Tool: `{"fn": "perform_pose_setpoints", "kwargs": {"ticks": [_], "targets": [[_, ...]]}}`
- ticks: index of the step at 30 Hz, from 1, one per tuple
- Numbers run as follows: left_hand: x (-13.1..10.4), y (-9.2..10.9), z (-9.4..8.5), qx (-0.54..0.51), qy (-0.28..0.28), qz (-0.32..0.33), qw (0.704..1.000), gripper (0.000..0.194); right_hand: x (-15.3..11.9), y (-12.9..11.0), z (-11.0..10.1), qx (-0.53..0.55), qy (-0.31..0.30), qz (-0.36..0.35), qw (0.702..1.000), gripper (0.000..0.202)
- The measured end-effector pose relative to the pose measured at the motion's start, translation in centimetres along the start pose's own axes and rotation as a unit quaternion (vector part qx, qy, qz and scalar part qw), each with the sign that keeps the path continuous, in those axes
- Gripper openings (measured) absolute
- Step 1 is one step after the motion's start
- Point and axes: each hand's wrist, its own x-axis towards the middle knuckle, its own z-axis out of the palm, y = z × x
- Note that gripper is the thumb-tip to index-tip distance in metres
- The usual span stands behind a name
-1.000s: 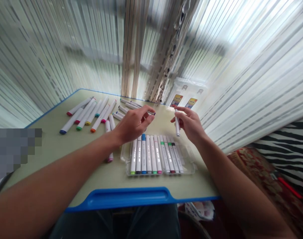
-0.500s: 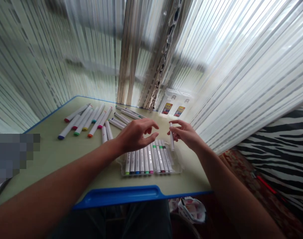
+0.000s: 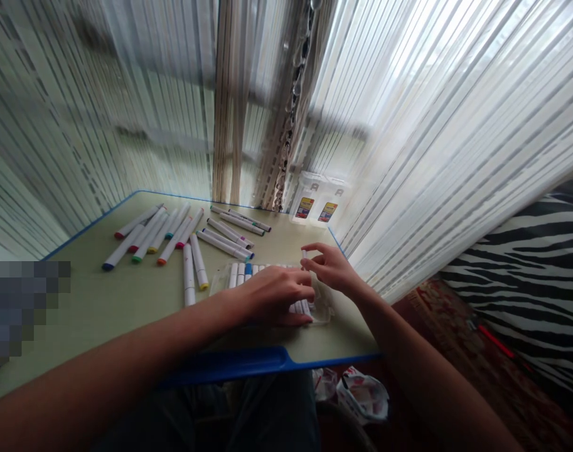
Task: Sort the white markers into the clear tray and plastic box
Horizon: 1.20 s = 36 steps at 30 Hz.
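Note:
A clear plastic case (image 3: 324, 312) lies on the table with a row of white markers (image 3: 241, 271) in it, partly hidden under my left hand (image 3: 279, 292). My left hand is spread low over the row, thumb and fingers apart, touching or just above the markers at the case's right part. My right hand (image 3: 332, 267) pinches a white marker (image 3: 305, 256) by its upper end at the right side of the case. The lower part of that marker is hidden behind my left hand.
Loose markers with coloured caps (image 3: 147, 237) lie at the table's back left. Several more (image 3: 230, 242) lie behind the case, and two (image 3: 194, 267) are to its left. A clear lid with labels (image 3: 315, 201) leans against the curtain (image 3: 385, 125). A blue ledge (image 3: 234, 367) edges the table's front.
My left hand has come down and forward over the markers in the case. My right hand, keeping hold of its marker, has moved closer to the left one. The view has shifted slightly.

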Motion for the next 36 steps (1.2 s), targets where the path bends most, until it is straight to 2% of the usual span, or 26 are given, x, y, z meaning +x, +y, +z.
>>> {"fn": "perform_pose_setpoints", "kwargs": {"ticks": [6, 11, 15, 26, 36], "targets": [[0.3, 0.5, 0.9, 0.042, -0.038, 0.011, 0.998, 0.030, 0.0, 0.8, -0.2, -0.052, -0.011, -0.024, 0.998, 0.031], [0.2, 1.0, 1.3, 0.072, -0.035, 0.020, 0.997, 0.021, -0.9, 0.0, -0.2, -0.179, 0.009, -0.054, 0.982, 0.027], [0.2, 1.3, 1.5, 0.094, -0.029, 0.039, 0.994, 0.019, -1.3, -0.5, -0.1, -0.225, 0.020, -0.079, 0.971, 0.025], [0.4, 1.5, 1.4, 0.095, -0.030, 0.040, 0.994, 0.017, -1.2, -0.2, -1.2, -0.224, -0.038, -0.074, 0.971, 0.021], [0.3, 1.4, 1.3, 0.096, -0.024, 0.041, 0.994, 0.016, -0.9, 0.0, -1.2, -0.216, -0.064, -0.071, 0.972, 0.023]]}}
